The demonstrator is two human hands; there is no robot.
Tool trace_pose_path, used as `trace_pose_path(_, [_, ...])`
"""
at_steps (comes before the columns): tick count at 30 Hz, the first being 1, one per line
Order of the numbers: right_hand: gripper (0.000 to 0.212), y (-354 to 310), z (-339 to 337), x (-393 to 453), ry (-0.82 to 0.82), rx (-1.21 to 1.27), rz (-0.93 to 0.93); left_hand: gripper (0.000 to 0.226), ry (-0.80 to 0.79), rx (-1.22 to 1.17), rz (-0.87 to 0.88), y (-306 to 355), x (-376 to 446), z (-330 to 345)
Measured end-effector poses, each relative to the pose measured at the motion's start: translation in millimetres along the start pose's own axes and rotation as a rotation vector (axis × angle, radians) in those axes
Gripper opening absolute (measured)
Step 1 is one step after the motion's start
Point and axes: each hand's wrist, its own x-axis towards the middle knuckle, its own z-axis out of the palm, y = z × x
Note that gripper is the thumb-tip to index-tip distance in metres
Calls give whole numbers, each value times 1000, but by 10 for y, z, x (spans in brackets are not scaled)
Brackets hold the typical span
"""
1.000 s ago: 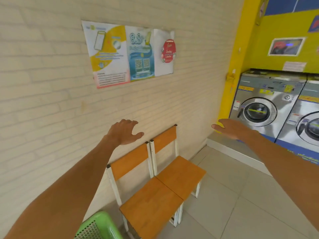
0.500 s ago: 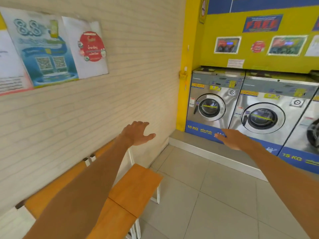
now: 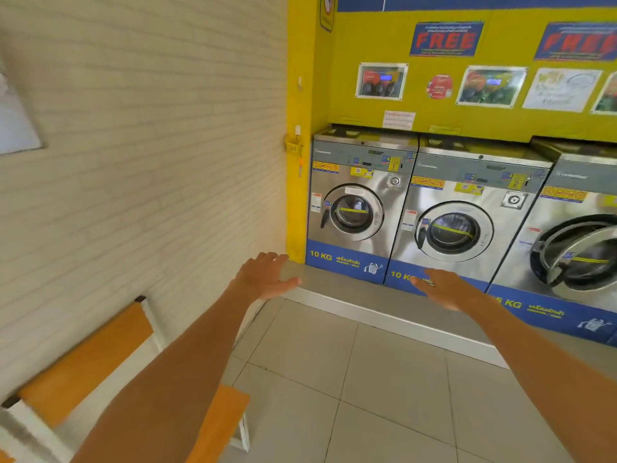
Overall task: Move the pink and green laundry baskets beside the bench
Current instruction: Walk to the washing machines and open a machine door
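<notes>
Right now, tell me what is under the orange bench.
Under the orange bench, only its white frame and a strip of grey floor show. The left arm covers most of the seat and the space below it, so anything there is hidden. No baskets are visible.

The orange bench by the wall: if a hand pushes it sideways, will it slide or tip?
The bench probably slides: thin white legs on smooth floor tiles. It looks light, likely stiff. A high push on its backrest might tip it.

An orange-seated, white-framed bench (image 3: 83,359) stands against the brick wall, lower left.
</notes>
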Motion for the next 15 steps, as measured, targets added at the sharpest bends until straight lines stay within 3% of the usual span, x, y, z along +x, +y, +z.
trace_pose_path(15, [75,968,-445,2820,-18,85,165,85,-77,19,193,926,3664,442])
